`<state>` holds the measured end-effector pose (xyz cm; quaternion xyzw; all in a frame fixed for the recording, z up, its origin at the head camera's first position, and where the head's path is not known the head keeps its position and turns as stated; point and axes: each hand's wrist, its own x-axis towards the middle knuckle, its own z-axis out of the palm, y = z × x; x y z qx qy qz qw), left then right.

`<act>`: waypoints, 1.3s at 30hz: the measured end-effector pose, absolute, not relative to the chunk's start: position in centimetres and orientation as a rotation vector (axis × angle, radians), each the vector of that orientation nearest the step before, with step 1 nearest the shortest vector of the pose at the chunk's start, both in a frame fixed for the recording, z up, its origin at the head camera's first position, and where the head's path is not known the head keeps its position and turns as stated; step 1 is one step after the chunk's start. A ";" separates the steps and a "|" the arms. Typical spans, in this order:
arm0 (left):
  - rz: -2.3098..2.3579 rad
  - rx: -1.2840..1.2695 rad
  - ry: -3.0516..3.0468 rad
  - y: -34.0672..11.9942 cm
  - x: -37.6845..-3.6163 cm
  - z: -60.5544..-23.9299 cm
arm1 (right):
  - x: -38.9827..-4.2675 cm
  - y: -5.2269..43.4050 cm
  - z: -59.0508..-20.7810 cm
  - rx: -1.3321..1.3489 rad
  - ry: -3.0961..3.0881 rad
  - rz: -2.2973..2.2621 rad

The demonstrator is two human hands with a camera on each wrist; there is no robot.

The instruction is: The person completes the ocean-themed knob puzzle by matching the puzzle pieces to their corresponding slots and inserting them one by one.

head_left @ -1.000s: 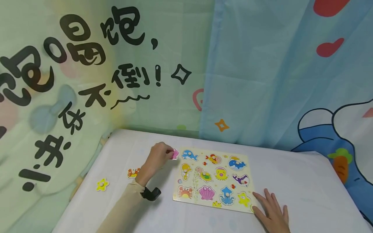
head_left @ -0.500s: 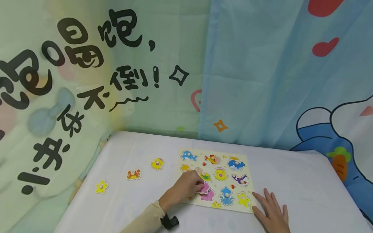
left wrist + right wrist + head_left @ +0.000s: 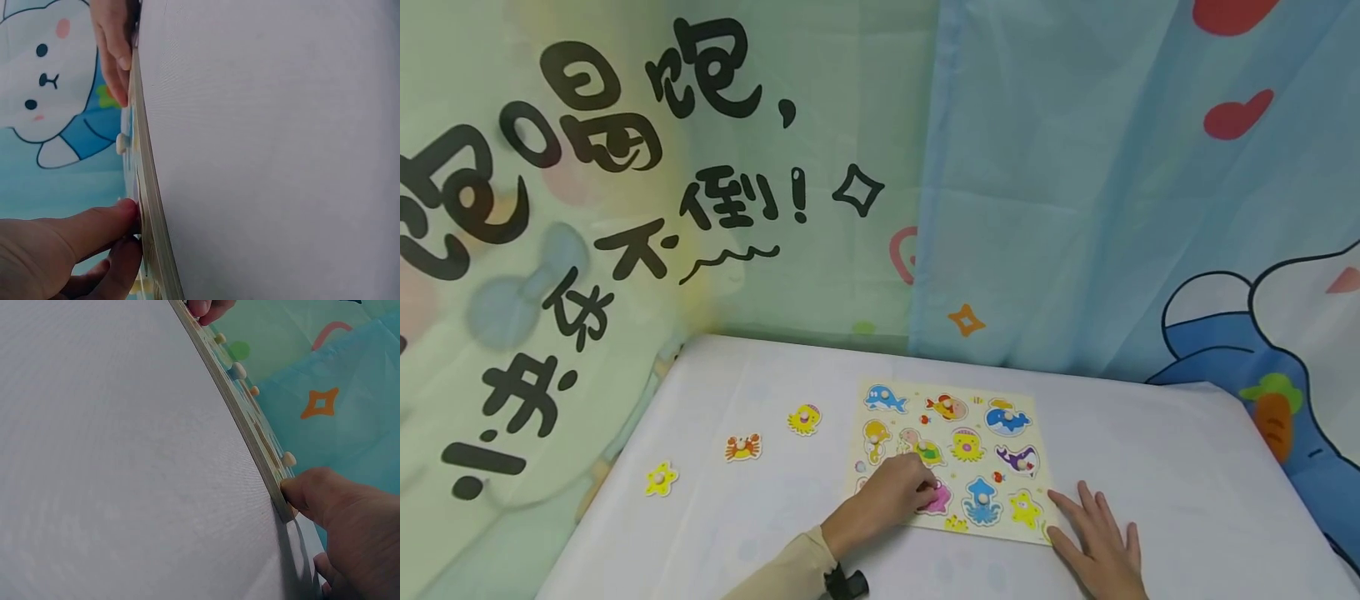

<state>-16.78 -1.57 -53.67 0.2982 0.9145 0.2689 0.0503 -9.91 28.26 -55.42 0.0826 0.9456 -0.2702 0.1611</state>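
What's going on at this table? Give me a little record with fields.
left hand: pinching a pink shell piece at the puzzle board
right hand: flat, fingers straight, at the board's near right corner
loose pieces: star, crab, yellow fish, left of the board
surface: white table

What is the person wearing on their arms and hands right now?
The left hand is bare, with a beige long sleeve reaching the wrist and a small black device strapped there. The right hand is bare too; no rings or gloves show, and its sleeve is out of view.
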 end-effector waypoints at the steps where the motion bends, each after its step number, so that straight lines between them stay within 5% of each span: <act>1: 0.820 0.904 2.784 -1.5 -16.8 -53.6 | -9.9 28.3 -55.4 0.237 2.702 -0.770; 28: 0.717 1.003 2.850 -1.7 -16.3 -53.9 | -9.9 28.3 -55.2 0.240 2.714 -0.777; 39: 0.995 0.742 2.809 -6.3 -18.1 -52.0 | -10.0 28.2 -55.2 0.251 2.681 -0.782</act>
